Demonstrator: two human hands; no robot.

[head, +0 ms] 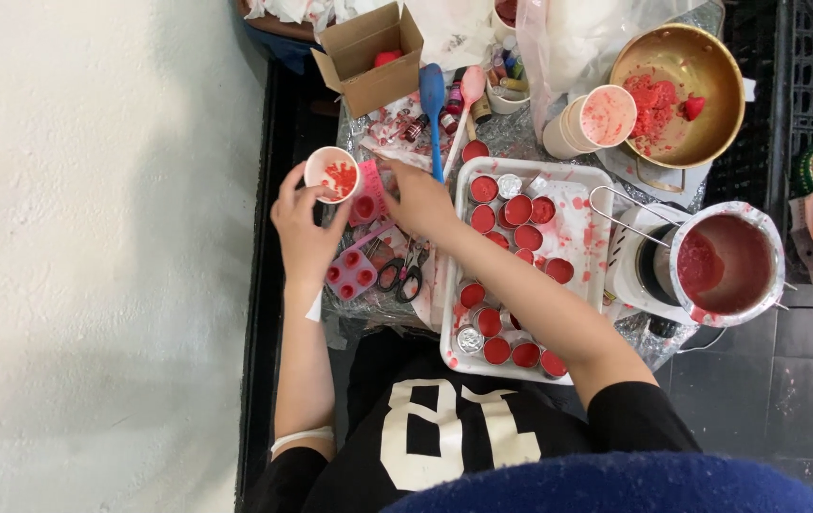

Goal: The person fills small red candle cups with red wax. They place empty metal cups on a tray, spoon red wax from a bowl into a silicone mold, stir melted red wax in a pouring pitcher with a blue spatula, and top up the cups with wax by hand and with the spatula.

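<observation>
My left hand (304, 233) grips a small white paper cup (332, 174) with red wax bits inside, held over the table's left side. My right hand (420, 201) reaches across with spread fingers, its fingertips at the edge of a pink silicone mould (365, 205). Just below lies a second pink mould (351, 272) whose cells hold red wax. Right of my right forearm stands a white tray (585, 180) with several small round tins of red wax (518, 211).
A foil-rimmed pot of red liquid (725, 264) sits on a white heater at the right. Behind it are a brass bowl of red chunks (701, 66) and stacked paper cups (594, 119). Scissors (401, 276), blue spoon (433, 95), pink spoon (471, 87) and cardboard box (368, 57) crowd the table.
</observation>
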